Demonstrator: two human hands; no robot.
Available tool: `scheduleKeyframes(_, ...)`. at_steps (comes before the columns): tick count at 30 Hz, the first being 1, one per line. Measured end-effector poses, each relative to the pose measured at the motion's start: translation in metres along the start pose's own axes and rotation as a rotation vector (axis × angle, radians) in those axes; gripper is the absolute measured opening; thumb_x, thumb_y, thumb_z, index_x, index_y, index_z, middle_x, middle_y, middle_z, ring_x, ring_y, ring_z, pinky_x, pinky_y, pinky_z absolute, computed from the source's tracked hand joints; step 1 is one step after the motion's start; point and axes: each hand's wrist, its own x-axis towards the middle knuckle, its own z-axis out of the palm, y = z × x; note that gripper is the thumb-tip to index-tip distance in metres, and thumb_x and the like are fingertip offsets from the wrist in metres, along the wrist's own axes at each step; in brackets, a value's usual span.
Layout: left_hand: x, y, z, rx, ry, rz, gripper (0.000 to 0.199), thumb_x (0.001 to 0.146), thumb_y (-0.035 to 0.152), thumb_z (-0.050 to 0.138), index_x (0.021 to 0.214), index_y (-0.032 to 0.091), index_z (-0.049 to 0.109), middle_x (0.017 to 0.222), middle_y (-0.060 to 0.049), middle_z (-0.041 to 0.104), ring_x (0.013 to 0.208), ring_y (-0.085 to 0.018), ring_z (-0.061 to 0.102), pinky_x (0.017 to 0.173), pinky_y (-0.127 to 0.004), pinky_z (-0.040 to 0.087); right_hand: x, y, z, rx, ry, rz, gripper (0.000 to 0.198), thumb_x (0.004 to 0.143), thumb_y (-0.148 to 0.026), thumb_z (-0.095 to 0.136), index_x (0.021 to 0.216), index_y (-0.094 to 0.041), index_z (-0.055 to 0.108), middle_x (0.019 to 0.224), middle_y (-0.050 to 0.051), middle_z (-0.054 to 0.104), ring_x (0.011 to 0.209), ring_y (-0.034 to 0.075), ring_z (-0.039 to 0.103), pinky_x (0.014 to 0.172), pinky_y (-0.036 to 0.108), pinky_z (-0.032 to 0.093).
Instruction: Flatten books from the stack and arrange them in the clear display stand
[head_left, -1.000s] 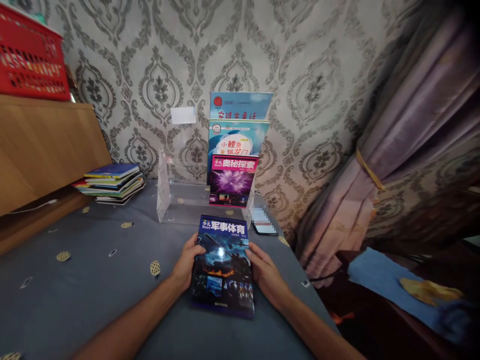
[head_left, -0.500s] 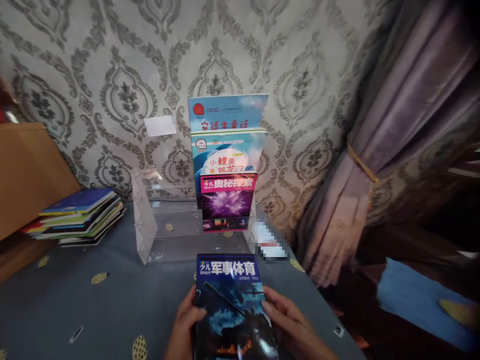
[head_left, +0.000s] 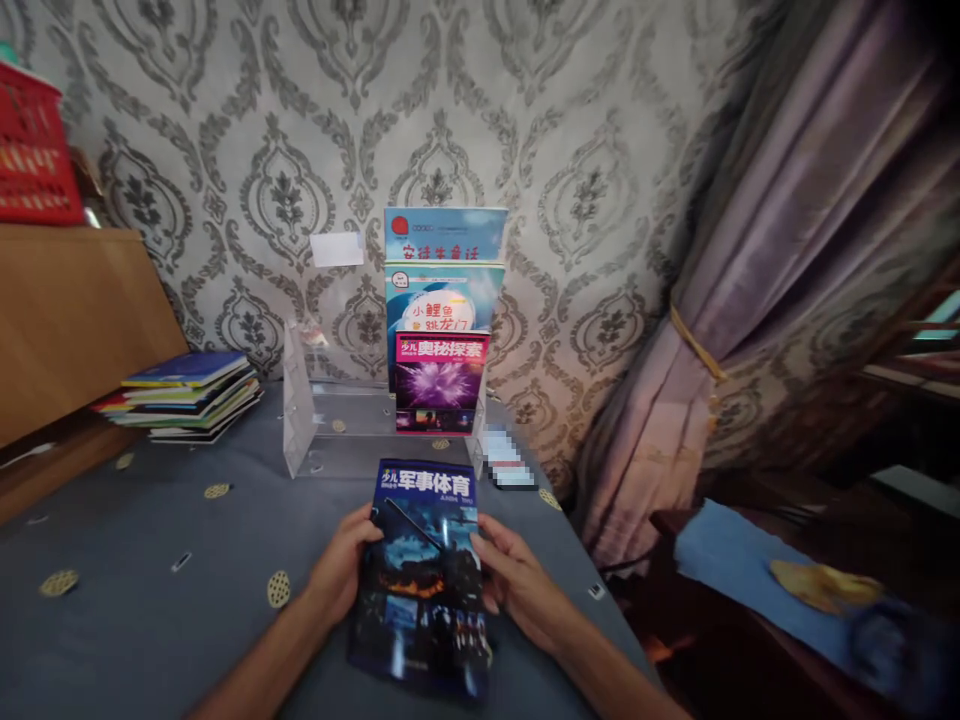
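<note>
A dark blue book (head_left: 426,580) with a tank on its cover is held up between both hands, tilted toward me. My left hand (head_left: 341,562) grips its left edge, thumb on the cover. On the right edge, my right hand (head_left: 517,572) holds it the same way, fingers partly behind. Just beyond stands a clear tiered book rack (head_left: 352,458). At its right side are a pink and purple book (head_left: 441,384) in front, a light blue book (head_left: 442,290) behind it, and another blue book (head_left: 446,230) at the back.
A stack of books (head_left: 196,395) lies at the left, beside a wooden cabinet (head_left: 79,320) with a red basket (head_left: 37,150) on top. A pixelated flat object (head_left: 510,462) lies right of the rack. A tied curtain (head_left: 667,430) hangs beyond the right edge of the blue-grey tablecloth (head_left: 157,620).
The book and both hands sit higher and slightly left in view, with the whole cover showing now. My view has shifted, bringing the red basket into sight. Both hands keep their grip.
</note>
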Motion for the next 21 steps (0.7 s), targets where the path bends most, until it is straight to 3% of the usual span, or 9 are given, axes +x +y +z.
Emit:
scheduleKeyframes(7,-0.002,0.025,0.015,0.157,-0.045,-0.015,0.028,0.045,0.018,0.062,0.072,0.016,0.067,0.061,0.002,0.066,0.056,-0.014,0.058,0.057,-0.024,0.047,0.002,-0.001,-0.005,-0.093,0.018,-0.105,0.048,0.073,-0.055,0.082,0.105,-0.022,0.068,0.075,-0.002,0.062,0.056,0.009,0.053,0.038,0.014,0.044)
scheduleKeyframes(13,0.0,0.04,0.036,0.155,0.006,0.198,0.033,0.05,0.02,0.058,0.081,0.018,0.068,0.067,0.004,0.066,0.062,-0.013,0.056,0.061,-0.021,0.044,0.012,-0.021,-0.005,-0.247,0.112,-0.303,0.048,0.08,-0.057,0.073,0.115,-0.025,0.067,0.095,0.004,0.069,0.073,0.016,0.059,0.049,0.023,0.052)
scheduleKeyframes(17,0.008,0.029,0.04,0.154,-0.005,0.432,0.031,0.056,0.022,0.057,0.084,0.018,0.069,0.071,0.003,0.066,0.068,-0.015,0.057,0.065,-0.023,0.044,0.018,-0.033,0.0,-0.394,0.154,-0.49,0.038,0.085,-0.056,0.064,0.11,-0.028,0.069,0.105,0.005,0.07,0.088,0.022,0.063,0.067,0.031,0.058)
scheduleKeyframes(21,0.019,0.016,0.035,0.176,-0.036,0.499,0.025,0.057,0.022,0.058,0.079,0.018,0.069,0.073,0.002,0.068,0.074,-0.018,0.057,0.07,-0.025,0.044,0.018,-0.024,0.007,-0.481,0.276,-0.662,0.034,0.094,-0.049,0.054,0.113,-0.025,0.067,0.108,0.005,0.071,0.098,0.023,0.064,0.084,0.035,0.055)
